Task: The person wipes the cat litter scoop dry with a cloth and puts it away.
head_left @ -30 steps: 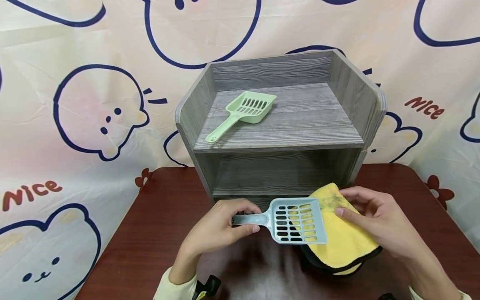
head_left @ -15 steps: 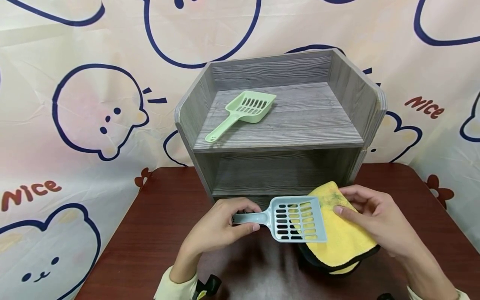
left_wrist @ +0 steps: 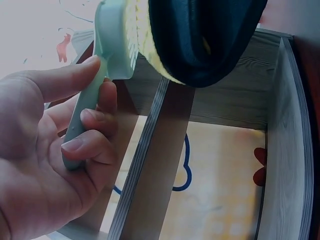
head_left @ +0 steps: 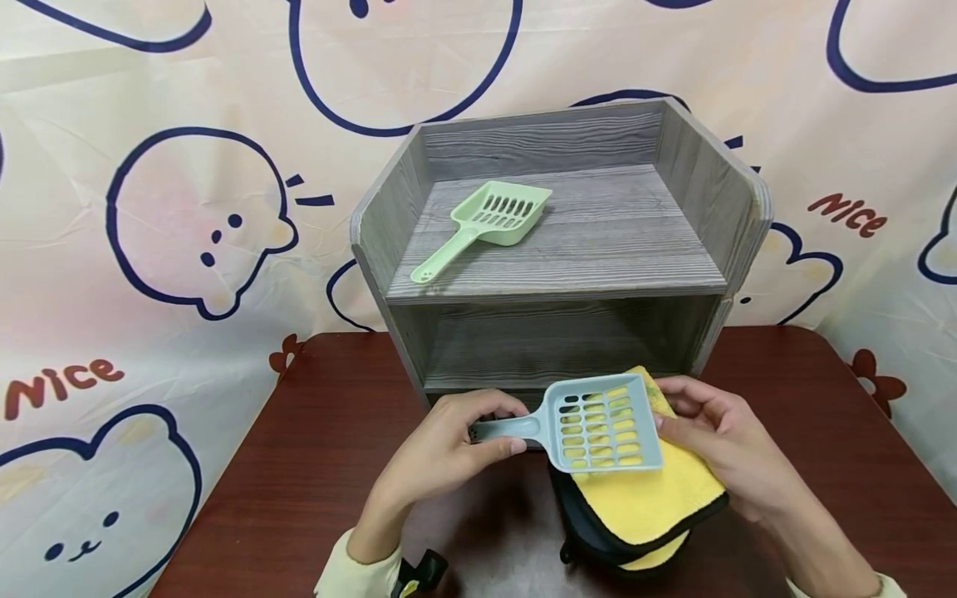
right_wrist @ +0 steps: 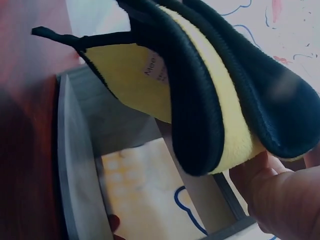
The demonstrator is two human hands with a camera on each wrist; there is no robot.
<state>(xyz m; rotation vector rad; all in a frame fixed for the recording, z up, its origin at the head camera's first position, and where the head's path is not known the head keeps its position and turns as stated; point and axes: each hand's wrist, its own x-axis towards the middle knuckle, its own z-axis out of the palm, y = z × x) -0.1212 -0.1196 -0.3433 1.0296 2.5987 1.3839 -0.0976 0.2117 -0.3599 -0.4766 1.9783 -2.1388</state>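
Note:
My left hand (head_left: 449, 444) grips the handle of a light blue slotted litter scoop (head_left: 553, 415); in the left wrist view its fingers curl round that handle. A folded yellow cloth (head_left: 673, 490) with dark edging and a dark side is pinched by my right hand (head_left: 736, 448), thumb on top and fingers behind. The scoop's basket overlaps the cloth in the head view, and yellow shows through its slots. From the right wrist, the cloth (right_wrist: 232, 130) hangs in several folds, with a white label and a dark loop.
A grey wooden shelf (head_left: 635, 282) stands at the back of the dark red table (head_left: 314, 482). On its top board lies a light green litter scoop (head_left: 497, 220). Behind hangs a printed cartoon curtain (head_left: 202, 224).
My right hand has brought the cloth leftward, further under the scoop. The blue scoop has risen slightly, shifted right and tilted a little. The green scoop stays put.

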